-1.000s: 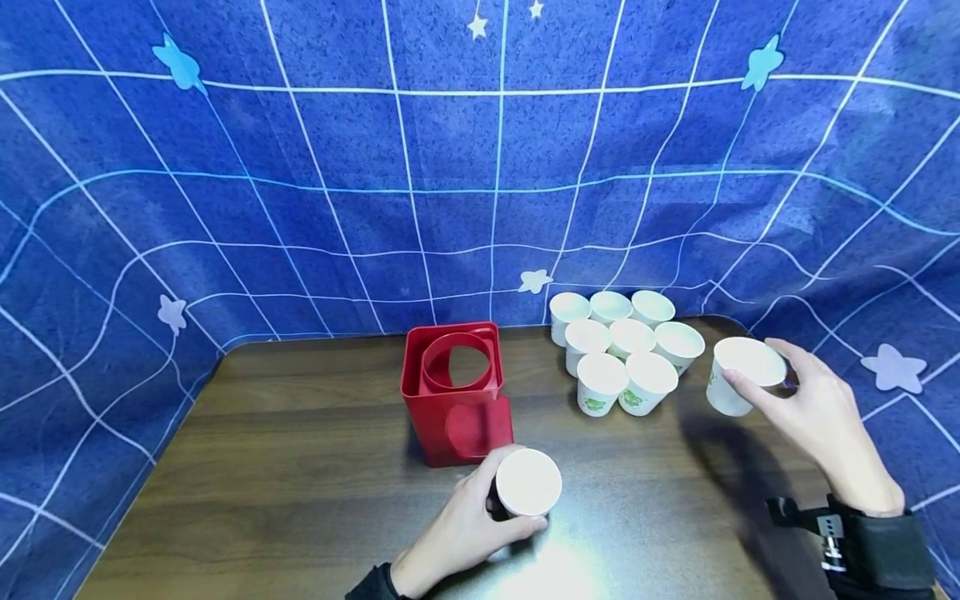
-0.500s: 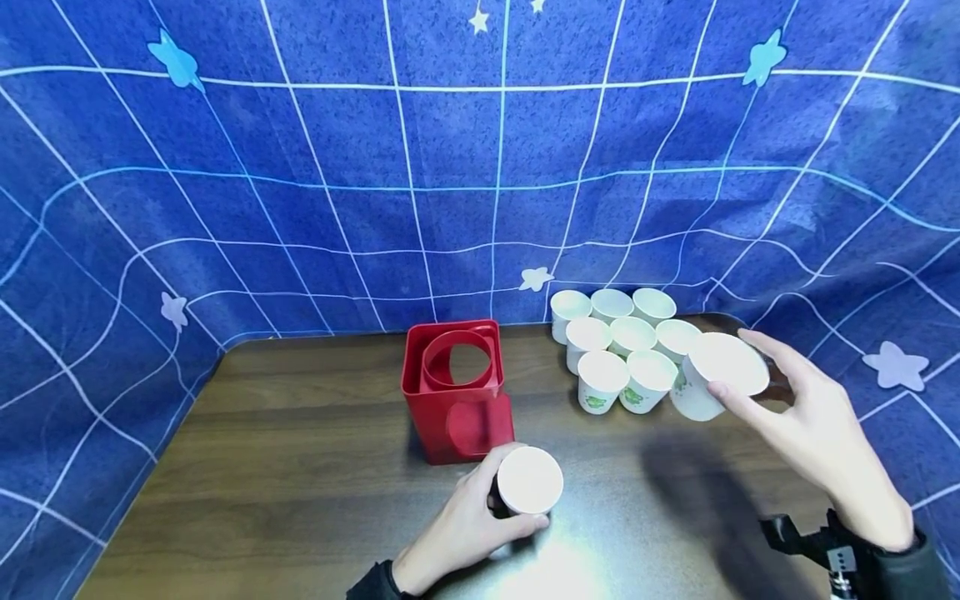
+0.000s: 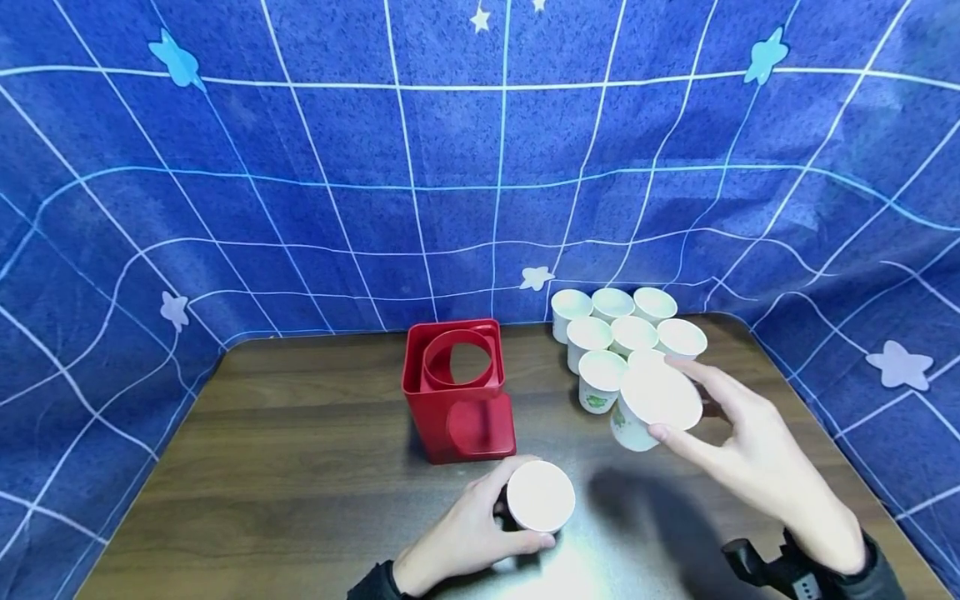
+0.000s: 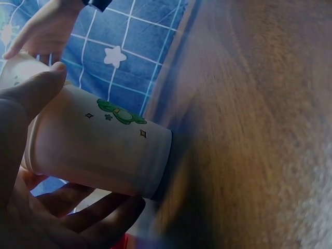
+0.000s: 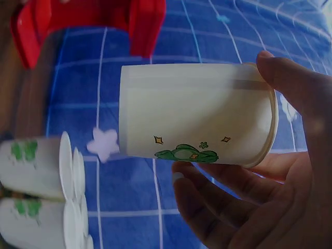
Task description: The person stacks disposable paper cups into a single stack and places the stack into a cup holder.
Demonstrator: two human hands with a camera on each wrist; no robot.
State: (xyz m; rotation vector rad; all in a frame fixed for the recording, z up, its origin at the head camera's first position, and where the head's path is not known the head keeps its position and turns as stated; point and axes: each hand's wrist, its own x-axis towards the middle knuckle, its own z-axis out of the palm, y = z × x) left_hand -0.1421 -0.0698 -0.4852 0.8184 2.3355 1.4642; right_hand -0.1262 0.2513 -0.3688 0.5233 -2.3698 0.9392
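Observation:
My left hand [image 3: 506,510] grips a white paper cup [image 3: 540,497] that stands upright on the dark wooden table [image 3: 300,467], just in front of a red square box [image 3: 459,392]. In the left wrist view the thumb [image 4: 36,93] and fingers wrap this cup [image 4: 98,155], whose base meets the table [image 4: 249,129]. My right hand [image 3: 678,402] holds a second paper cup [image 3: 645,392] by its rim in the air, tilted, in front of a cluster of cups [image 3: 622,333]. The right wrist view shows that cup [image 5: 197,119], with a green print, between my fingers [image 5: 295,98].
Several upright white cups stand close together at the table's back right, also seen edge-on [image 5: 36,171]. The red box [image 5: 88,21] has a round opening on top. A blue star-patterned cloth [image 3: 480,167] walls the table on three sides.
My right hand has lifted its cup from the right of the cluster and carried it left, nearer the left hand's cup. The left hand's cup has shifted slightly toward me.

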